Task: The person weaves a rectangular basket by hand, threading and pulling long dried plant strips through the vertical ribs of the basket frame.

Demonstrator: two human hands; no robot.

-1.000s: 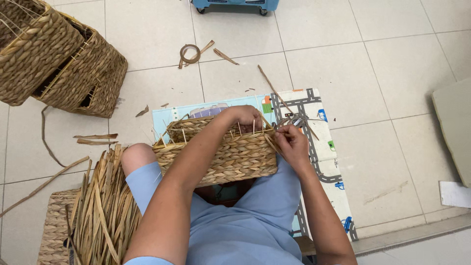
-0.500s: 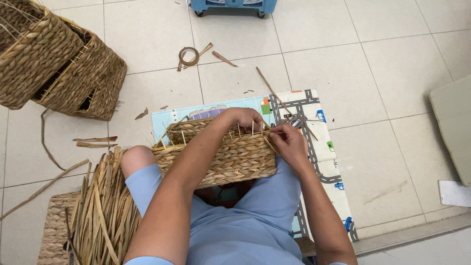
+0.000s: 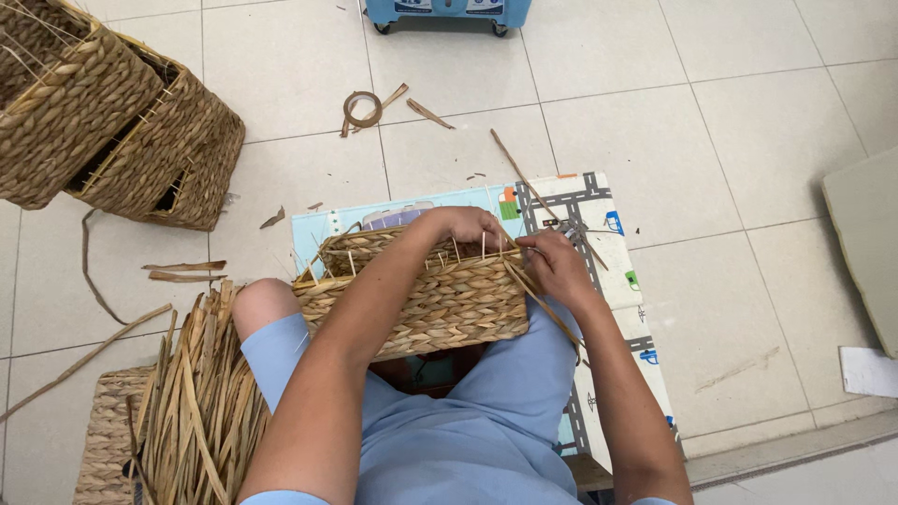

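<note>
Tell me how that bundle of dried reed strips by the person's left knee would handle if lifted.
The dried reed strips look thin and loose, so probably light, and likely to splay or slip apart. Several curve at their ends, suggesting they would flex rather than stay stiff.

The woven basket (image 3: 440, 304) is tan and golden brown, as are the dry strips (image 3: 201, 411). The play mat (image 3: 608, 281) shows grey roads on white with a pale blue part. Clothing (image 3: 468, 430) is light blue; floor tiles (image 3: 730, 112) off-white.

Both forearms reach forward over the lap; the left hand (image 3: 465, 227) curls downward, the right hand (image 3: 554, 266) pinches beside it.
</note>
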